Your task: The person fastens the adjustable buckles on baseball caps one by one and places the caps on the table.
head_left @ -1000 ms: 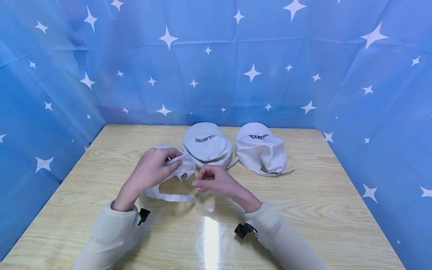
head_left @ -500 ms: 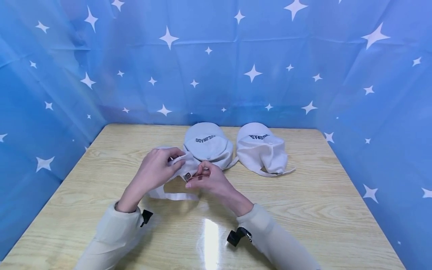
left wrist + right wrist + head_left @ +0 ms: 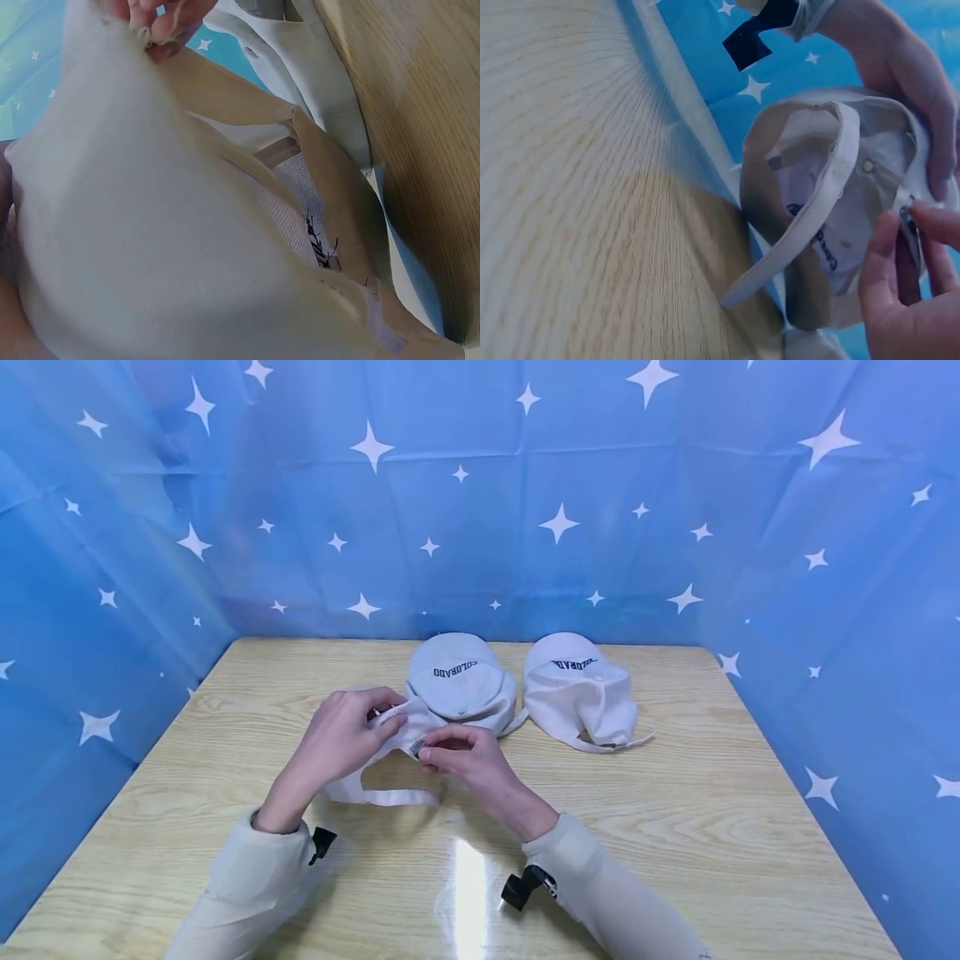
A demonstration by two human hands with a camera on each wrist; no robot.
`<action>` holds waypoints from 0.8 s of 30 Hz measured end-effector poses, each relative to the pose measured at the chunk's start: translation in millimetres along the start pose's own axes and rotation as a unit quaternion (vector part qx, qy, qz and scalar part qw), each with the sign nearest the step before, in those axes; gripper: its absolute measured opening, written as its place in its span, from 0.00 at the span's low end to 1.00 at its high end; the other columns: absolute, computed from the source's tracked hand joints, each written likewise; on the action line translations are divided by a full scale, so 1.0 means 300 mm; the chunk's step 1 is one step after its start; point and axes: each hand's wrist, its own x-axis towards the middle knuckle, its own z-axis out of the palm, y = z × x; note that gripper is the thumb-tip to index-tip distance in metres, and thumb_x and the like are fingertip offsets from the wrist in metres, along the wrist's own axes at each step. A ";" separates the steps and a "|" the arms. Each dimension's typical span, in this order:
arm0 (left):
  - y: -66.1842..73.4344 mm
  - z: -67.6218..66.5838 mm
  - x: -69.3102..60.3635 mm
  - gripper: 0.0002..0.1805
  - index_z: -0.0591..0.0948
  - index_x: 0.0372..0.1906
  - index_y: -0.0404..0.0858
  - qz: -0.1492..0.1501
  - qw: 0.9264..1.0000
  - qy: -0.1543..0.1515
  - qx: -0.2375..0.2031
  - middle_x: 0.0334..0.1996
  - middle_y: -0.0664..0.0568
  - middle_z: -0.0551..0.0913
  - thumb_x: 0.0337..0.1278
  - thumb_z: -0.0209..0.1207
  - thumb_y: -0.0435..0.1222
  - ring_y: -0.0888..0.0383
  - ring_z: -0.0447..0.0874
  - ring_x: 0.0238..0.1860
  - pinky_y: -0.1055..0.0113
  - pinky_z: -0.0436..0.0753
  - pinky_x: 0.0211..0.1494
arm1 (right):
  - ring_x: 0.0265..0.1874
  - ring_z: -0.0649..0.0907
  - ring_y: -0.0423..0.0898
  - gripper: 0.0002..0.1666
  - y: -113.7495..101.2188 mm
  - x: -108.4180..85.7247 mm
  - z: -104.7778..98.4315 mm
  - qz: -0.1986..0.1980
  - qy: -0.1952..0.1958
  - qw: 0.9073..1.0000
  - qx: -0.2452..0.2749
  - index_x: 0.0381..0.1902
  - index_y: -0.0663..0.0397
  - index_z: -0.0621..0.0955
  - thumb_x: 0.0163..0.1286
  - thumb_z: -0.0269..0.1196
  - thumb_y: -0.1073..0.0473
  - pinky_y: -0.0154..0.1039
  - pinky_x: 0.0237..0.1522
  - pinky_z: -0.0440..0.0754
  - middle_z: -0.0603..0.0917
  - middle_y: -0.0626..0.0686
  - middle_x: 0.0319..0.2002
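A white cap [image 3: 840,161] is gripped by my left hand [image 3: 339,739], thumb on the near side and fingers over the top. Its loose strap [image 3: 397,797] hangs below, toward the table. At the cap's back edge my right hand [image 3: 480,768] pinches the small metal buckle [image 3: 416,747] between thumb and fingers. The right wrist view shows the right hand's fingers [image 3: 885,262] around the dark buckle [image 3: 907,217], with the strap [image 3: 832,176] curving freely across the opening. In the left wrist view the cap's cloth [image 3: 150,210] covers much of the picture.
Two more white caps lie at the back of the wooden table [image 3: 675,827]: one [image 3: 457,681] just behind my hands, the other [image 3: 581,693] to its right with its strap end sticking out. A blue curtain [image 3: 465,510] with white stars stands behind the table.
My right hand has moved left to the cap's buckle and now pinches it. The left hand keeps its hold on the cap, with only a slight shift.
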 end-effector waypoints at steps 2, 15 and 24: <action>0.002 -0.003 -0.004 0.11 0.89 0.48 0.41 -0.004 1.000 -0.002 0.000 0.24 0.55 0.83 0.64 0.68 0.40 0.59 0.73 0.24 0.65 0.69 0.30 | 0.36 0.88 0.42 0.06 0.003 0.004 -0.002 0.003 0.001 1.000 0.005 0.42 0.60 0.85 0.67 0.67 0.71 0.48 0.56 0.87 0.89 0.49 0.34; 0.077 -0.011 -0.080 0.10 0.90 0.43 0.43 0.144 0.987 0.075 0.019 0.39 0.54 0.91 0.58 0.73 0.41 0.58 0.87 0.42 0.61 0.85 0.44 | 0.37 0.88 0.42 0.06 0.009 0.020 -0.020 0.017 0.012 1.000 0.022 0.39 0.56 0.86 0.69 0.66 0.70 0.34 0.47 0.87 0.89 0.48 0.36; 0.145 0.091 -0.112 0.11 0.87 0.40 0.46 0.137 0.976 -0.146 0.086 0.36 0.59 0.88 0.58 0.73 0.46 0.62 0.84 0.36 0.64 0.83 0.42 | 0.39 0.86 0.40 0.07 0.007 0.017 -0.025 0.027 0.024 0.999 0.025 0.42 0.56 0.86 0.69 0.66 0.69 0.31 0.44 0.84 0.87 0.47 0.40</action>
